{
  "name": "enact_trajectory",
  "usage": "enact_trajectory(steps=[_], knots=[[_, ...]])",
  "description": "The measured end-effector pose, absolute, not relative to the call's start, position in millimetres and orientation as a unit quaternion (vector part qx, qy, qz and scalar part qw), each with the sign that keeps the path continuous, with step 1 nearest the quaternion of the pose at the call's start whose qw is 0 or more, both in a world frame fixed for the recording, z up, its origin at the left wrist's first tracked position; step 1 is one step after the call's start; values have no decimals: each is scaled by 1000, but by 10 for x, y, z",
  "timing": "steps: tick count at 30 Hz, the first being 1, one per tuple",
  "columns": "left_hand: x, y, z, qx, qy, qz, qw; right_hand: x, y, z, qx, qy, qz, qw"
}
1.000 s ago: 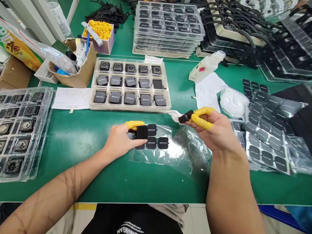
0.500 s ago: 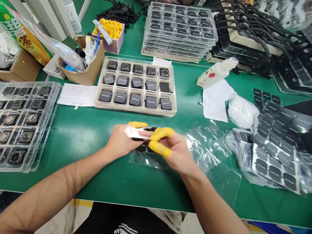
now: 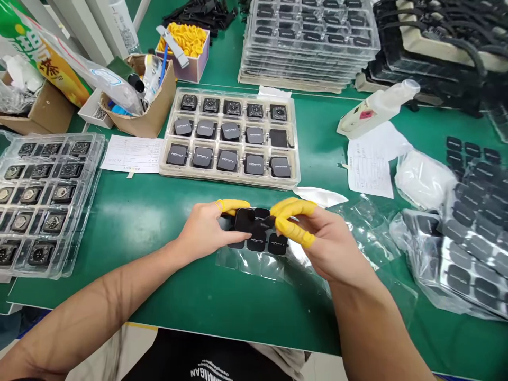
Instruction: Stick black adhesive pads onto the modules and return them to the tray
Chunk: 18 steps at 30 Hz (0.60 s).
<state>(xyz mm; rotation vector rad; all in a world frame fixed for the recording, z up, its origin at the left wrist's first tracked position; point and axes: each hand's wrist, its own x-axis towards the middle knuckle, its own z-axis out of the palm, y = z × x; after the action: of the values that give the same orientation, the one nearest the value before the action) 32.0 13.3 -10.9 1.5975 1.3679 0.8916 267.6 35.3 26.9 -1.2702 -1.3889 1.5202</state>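
Note:
My left hand (image 3: 210,227), with a yellow finger cot on a finger, grips a black square smartwatch body (image 3: 245,219) by its left side, its glossy face up. My right hand (image 3: 313,227), in yellow finger cots, is pinched at the watch's right side; a thin dark piece seems to be at its fingertips, too small to make out. Under both hands lies a clear sheet of black printed film stickers (image 3: 257,241). A white wipe (image 3: 321,197) lies on the green table beyond my right hand.
A tray of watches (image 3: 230,182) stands ahead, many covered with printed stickers. Another watch tray (image 3: 59,211) is at left. Stacked clear trays (image 3: 309,53), a white bottle (image 3: 371,111), sticker sheets (image 3: 472,254) and a box of yellow finger cots (image 3: 194,61) stand around.
The white wipe has left my hands and now lies near the tray's right corner. My right hand has drawn rightward, and the watch in my left hand has come into view.

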Motion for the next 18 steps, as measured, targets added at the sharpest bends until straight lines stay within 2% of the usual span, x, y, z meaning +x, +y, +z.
enact_trajectory(steps=[6, 13, 18], knots=[[333, 137, -70, 652, 546, 346, 397, 2551, 293, 190, -501, -492, 635, 322], [340, 145, -69, 663, 538, 343, 392, 2479, 297, 201, -519, -481, 631, 318], [351, 139, -81, 667, 530, 357, 382, 2420, 279, 153, -528, -460, 618, 358]])
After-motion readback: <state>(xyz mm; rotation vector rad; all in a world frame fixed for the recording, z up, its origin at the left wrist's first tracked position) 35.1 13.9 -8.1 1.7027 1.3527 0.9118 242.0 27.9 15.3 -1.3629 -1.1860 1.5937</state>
